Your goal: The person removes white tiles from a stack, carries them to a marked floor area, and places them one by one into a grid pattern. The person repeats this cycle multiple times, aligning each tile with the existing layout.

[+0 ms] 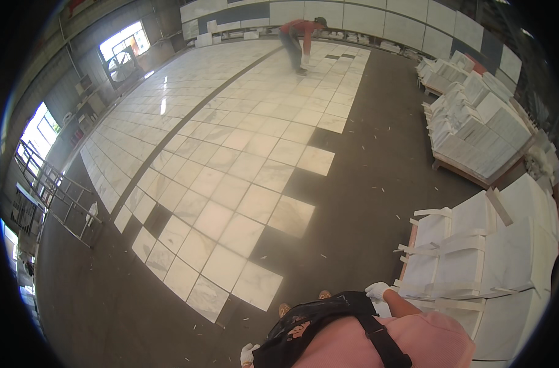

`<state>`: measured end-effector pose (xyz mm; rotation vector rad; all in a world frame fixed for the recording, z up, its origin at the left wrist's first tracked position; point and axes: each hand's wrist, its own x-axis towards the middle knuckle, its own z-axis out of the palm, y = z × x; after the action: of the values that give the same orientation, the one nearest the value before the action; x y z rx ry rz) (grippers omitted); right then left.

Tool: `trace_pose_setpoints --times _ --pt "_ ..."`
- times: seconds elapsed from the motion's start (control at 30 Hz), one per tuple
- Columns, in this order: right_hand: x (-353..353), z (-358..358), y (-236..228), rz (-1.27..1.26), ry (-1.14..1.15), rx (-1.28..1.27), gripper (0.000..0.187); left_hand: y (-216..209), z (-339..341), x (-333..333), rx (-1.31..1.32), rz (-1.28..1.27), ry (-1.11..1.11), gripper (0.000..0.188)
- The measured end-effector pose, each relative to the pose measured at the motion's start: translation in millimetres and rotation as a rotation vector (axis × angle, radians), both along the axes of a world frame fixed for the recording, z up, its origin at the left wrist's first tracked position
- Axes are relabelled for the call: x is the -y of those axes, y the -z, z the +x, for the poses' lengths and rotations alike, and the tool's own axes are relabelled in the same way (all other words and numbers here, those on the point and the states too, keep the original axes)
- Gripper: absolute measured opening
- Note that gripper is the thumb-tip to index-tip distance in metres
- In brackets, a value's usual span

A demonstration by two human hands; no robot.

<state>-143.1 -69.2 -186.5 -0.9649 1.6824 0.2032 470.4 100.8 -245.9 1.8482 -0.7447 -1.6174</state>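
Note:
My right hand (pixel 377 289), in a white glove, rests against the near left corner of a stack of white marble tiles (pixel 475 257) bound with pale straps. Whether its fingers grip anything is unclear. My left hand (pixel 248 354), also gloved in white, hangs low at the bottom edge beside my body and looks empty, though its fingers are too small to read. Between the hands sit my pink shirt and a black harness (pixel 328 322). Ahead on the dark floor lies a field of laid white marble tiles (pixel 230 165), its nearest tile (pixel 258 285) just in front of my feet.
More stacks of white tiles on pallets (pixel 475 135) line the right side. A person in a red top (pixel 301 43) bends over the tiles at the far end. A metal rack (pixel 52 190) stands at the left wall. Bare dark floor (pixel 377 178) separates the laid tiles from the pallets.

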Motion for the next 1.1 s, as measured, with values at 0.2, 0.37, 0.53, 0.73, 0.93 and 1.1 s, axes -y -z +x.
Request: trace_pose_setpoints --times 0.2,0.37,0.53,0.73,0.93,1.1 --pt "-2 -1 -3 0.047 0.097 0.011 0.043 0 2 -1 0.026 0.014 0.009 0.021" --pt "-4 1 -2 0.061 0.088 0.007 0.044 2 4 0 -0.033 -0.004 0.004 0.02" --pt "-6 3 -6 0.065 0.108 0.005 0.044 13 4 -2 -0.283 0.023 -0.147 0.019" --pt "-8 6 -17 0.026 0.146 -0.011 0.045 22 8 -13 0.053 0.184 -0.357 0.057" --pt "-8 -4 1 0.024 -0.244 0.005 0.02 24 7 -10 -0.07 0.092 -0.169 0.039" --pt "-15 -11 9 -0.115 -0.325 0.018 0.014 28 18 -3 -0.48 0.152 -0.284 0.055"
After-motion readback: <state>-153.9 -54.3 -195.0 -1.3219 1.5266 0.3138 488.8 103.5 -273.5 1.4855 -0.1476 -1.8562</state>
